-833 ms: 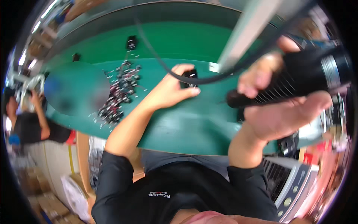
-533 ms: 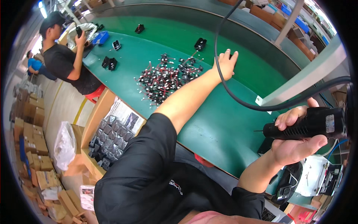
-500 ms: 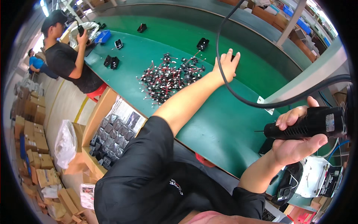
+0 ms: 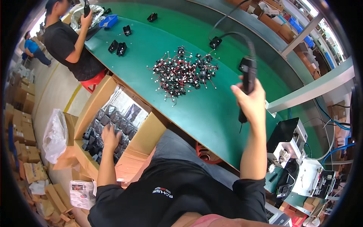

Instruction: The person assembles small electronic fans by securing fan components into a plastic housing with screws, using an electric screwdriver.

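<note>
My left hand [image 4: 110, 137] is down inside a cardboard box [image 4: 138, 145], over rows of dark plastic parts [image 4: 126, 126]. Its fingers are a little blurred but look spread, with nothing visible held in them. A black electric screwdriver [image 4: 248, 77] is gripped upright in my right hand [image 4: 252, 100], its bit pointing down above the green bench [image 4: 204, 113]. The cable leaves its top end. Just behind the tool sits a black housing [image 4: 241, 65], partly covered by it. A pile of small black parts with red wires and white connectors [image 4: 181, 73] lies left of the screwdriver.
Black housings [image 4: 121, 49] stand about the bench, another [image 4: 215, 42] beyond the pile. A co-worker [image 4: 68, 43] holds a tool at the far left, near a blue tray [image 4: 108, 21]. A white post [image 4: 310, 87] and equipment [image 4: 287, 140] are at the right. Cartons line the left floor.
My left hand has come back from the far side of the bench into the cardboard box. My right hand has swung the screwdriver leftward over the bench, turning it upright. The view has shifted.
</note>
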A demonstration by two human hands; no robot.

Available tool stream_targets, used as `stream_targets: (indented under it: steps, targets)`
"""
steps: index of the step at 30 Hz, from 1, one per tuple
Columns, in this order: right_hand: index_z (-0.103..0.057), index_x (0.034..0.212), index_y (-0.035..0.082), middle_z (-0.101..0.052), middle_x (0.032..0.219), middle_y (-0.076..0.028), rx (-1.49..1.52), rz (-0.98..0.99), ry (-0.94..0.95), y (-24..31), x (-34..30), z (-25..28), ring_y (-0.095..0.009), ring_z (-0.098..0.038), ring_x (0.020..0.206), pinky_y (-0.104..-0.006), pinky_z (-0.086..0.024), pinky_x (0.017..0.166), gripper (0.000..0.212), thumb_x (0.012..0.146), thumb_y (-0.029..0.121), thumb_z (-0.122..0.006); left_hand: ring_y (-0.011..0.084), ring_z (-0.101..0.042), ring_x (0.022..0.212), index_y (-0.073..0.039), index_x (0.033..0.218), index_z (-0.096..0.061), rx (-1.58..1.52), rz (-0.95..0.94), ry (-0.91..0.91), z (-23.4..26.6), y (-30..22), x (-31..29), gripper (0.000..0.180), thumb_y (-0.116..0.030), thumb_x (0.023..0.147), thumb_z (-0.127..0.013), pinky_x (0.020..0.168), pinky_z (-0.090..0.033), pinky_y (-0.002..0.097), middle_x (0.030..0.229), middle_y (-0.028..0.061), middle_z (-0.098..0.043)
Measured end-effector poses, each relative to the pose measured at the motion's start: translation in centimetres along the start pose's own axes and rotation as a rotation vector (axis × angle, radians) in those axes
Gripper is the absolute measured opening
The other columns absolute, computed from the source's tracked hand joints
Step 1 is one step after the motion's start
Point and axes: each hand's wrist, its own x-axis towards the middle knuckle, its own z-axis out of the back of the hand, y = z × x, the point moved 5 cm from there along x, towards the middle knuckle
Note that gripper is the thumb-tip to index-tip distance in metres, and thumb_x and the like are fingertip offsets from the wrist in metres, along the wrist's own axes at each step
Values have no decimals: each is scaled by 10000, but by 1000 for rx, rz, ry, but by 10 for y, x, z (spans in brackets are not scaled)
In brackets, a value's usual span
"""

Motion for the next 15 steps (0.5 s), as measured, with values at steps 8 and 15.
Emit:
stream_targets:
  steps: [8, 15]
  targets:
    - [-598, 1192, 42, -698, 932, -253, -641, 220, -30, -40, 58, -76, -426, -680, 907, -490, -547, 812, 538, 703, 185, -769, 457, -305, 1412, -196, 1470, -443, -73, 68, 267, -60, 18, -52, 717, -369, 837, -732, 1127, -288, 561, 1559, 235, -290]
    - [-608, 1113, -1, -709, 908, -230, -700, 219, -78, -56, 63, -86, -392, -702, 859, -453, -553, 777, 449, 718, 160, -749, 379, -371, 1350, -220, 1406, -516, -176, 145, 174, -49, 7, -46, 655, -397, 820, -751, 1075, -319, 535, 1449, 190, -421]
